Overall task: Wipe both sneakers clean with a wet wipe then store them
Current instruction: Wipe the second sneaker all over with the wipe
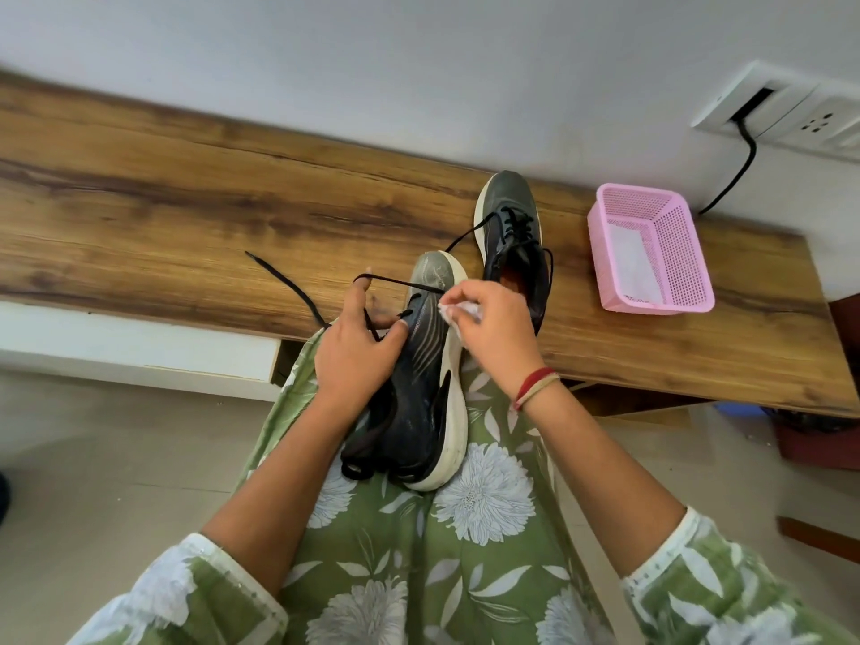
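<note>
A dark sneaker with a white sole (426,402) lies tilted across my lap, its toe over the edge of the wooden table (186,216). My left hand (356,351) grips its upper by the laces, one lace looped over a finger. My right hand (493,328) pinches a crumpled white wet wipe (458,311) against the sneaker's side near the toe. The second dark sneaker (512,239) stands upright on the table just behind, laces loose.
A pink perforated basket (684,272) with a white sheet inside sits on the table to the right of the shoes. A wall socket (786,109) with a black cable is above it. A loose lace end trails left across the wood.
</note>
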{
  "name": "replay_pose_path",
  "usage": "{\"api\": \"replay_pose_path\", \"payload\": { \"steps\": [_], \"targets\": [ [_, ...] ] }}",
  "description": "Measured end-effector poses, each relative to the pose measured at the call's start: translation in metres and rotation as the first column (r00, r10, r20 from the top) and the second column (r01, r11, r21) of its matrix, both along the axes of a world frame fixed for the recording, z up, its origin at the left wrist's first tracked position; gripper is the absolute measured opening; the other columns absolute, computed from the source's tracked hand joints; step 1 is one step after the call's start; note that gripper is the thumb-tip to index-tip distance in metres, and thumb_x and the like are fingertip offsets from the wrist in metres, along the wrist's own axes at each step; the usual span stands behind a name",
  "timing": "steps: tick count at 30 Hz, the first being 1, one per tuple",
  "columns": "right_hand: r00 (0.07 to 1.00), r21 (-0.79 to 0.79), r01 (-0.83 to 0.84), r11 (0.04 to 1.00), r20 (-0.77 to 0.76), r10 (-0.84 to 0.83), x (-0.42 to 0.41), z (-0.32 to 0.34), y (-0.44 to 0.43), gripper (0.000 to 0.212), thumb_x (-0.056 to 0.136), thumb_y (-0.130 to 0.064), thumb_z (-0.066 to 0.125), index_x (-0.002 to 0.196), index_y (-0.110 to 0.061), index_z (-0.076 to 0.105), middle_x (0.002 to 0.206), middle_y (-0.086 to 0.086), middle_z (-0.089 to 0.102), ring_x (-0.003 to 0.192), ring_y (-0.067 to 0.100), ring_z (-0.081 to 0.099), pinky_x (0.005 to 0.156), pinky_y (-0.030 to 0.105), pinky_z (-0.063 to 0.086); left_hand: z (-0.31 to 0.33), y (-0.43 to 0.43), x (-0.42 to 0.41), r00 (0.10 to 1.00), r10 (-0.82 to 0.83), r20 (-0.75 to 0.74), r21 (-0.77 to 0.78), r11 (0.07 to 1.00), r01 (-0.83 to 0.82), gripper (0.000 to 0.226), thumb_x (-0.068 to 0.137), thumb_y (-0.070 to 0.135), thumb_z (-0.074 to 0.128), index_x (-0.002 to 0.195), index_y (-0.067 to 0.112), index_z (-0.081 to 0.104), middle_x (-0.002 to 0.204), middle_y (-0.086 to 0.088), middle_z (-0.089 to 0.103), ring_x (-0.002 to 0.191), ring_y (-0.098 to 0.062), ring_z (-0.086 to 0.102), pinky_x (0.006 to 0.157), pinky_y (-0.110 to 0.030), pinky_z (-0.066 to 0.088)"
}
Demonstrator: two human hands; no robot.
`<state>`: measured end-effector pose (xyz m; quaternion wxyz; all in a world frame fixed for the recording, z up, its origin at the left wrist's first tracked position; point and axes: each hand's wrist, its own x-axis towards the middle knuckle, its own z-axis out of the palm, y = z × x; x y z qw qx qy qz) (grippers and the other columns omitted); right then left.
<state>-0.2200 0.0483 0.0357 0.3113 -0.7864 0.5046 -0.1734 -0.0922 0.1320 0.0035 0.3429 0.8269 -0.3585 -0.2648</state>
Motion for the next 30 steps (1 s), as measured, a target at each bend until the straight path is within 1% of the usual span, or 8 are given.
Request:
{"api": "replay_pose_path", "payload": {
  "steps": [5,11,14,17,21,25,28,30],
  "targets": [
    [0.999,-0.015,-0.029,0.999,-0.028,0.029,0.007,-0.002,-0.01,0.011,0.084,-0.011,0.064,0.086,-0.017,0.073,0.095,0.002,0.067,0.092,0.017,0.06,0.087,0.035,0.047,0.004,0.0,0.003,0.997,-0.07,-0.03,-0.026,0.997,0.07,0.075,0.084,0.031,0.063,0.147,0.03,0.023,0.085,0.004,0.063,0.081,-0.02,0.057,0.069,-0.028,0.038],
    [0.998,0.06,0.057,0.997,0.036,-0.059,-0.021,-0.01,0.011,0.01,0.083,-0.009,0.063,0.082,-0.017,0.07,0.087,-0.006,0.067,0.085,0.007,0.059,0.076,0.016,0.046,0.025,-0.042,0.014,0.921,-0.361,0.147,0.113,0.931,0.347,0.062,0.086,0.025,0.064,0.142,0.022,0.038,0.137,-0.009,0.041,0.119,-0.026,0.049,0.095,-0.033,0.04],
    [0.99,0.151,0.091,0.984,0.093,-0.105,-0.035,-0.016,0.027,0.008,0.082,-0.009,0.065,0.081,-0.016,0.07,0.083,-0.007,0.067,0.081,0.004,0.059,0.07,0.006,0.039,0.038,-0.063,0.003,0.832,-0.512,0.213,0.128,0.859,0.496,0.073,0.088,0.008,0.059,0.148,0.023,0.022,0.139,-0.011,0.038,0.107,-0.025,0.056,0.09,-0.03,0.047],
    [0.98,0.183,0.101,0.978,0.153,-0.13,-0.042,-0.019,0.036,0.007,0.081,-0.009,0.067,0.08,-0.015,0.07,0.083,-0.006,0.067,0.083,0.005,0.061,0.074,0.011,0.042,0.045,-0.059,-0.008,0.786,-0.574,0.231,-0.094,0.791,0.605,0.097,0.082,-0.005,0.058,0.15,0.029,-0.002,0.138,-0.01,0.042,0.079,-0.015,0.063,0.073,-0.032,0.057],
    [0.966,0.202,0.116,0.973,0.206,-0.158,-0.044,-0.018,0.039,0.007,0.083,-0.01,0.067,0.082,-0.016,0.069,0.083,-0.008,0.067,0.085,0.005,0.061,0.076,0.01,0.043,0.054,-0.048,-0.004,0.93,-0.342,0.137,-0.361,0.857,0.369,0.102,0.083,-0.001,0.065,0.146,0.037,-0.006,0.123,0.001,0.052,0.068,-0.005,0.061,0.064,-0.016,0.055],
    [0.939,0.255,0.135,0.958,0.276,-0.206,-0.04,-0.016,0.036,0.014,0.085,-0.007,0.064,0.092,-0.017,0.07,0.092,-0.007,0.069,0.091,0.006,0.061,0.083,0.016,0.046,0.036,-0.033,0.022,0.974,0.033,-0.224,-0.248,0.965,-0.09,0.076,0.09,0.007,0.058,0.149,0.024,0.012,0.116,-0.001,0.059,0.082,-0.015,0.068,0.073,-0.031,0.058],
    [0.937,0.229,0.15,0.962,0.277,-0.212,-0.032,-0.012,0.022,0.018,0.086,-0.004,0.062,0.089,-0.019,0.072,0.091,-0.008,0.069,0.093,0.006,0.061,0.089,0.022,0.047,0.009,-0.013,0.018,0.954,0.016,-0.299,-0.102,0.994,-0.049,0.053,0.092,0.013,0.053,0.14,0.017,0.034,0.115,-0.002,0.061,0.096,-0.016,0.063,0.083,-0.036,0.055],
    [0.947,0.205,0.157,0.966,0.246,-0.206,-0.023,-0.007,0.007,0.019,0.085,-0.004,0.061,0.087,-0.019,0.073,0.09,-0.009,0.068,0.093,0.006,0.061,0.092,0.025,0.047,0.002,0.002,0.005,0.928,-0.058,-0.369,-0.167,0.986,-0.005,0.043,0.087,0.017,0.045,0.13,0.017,0.047,0.114,-0.001,0.062,0.106,-0.013,0.06,0.097,-0.041,0.048]
  ]
}}
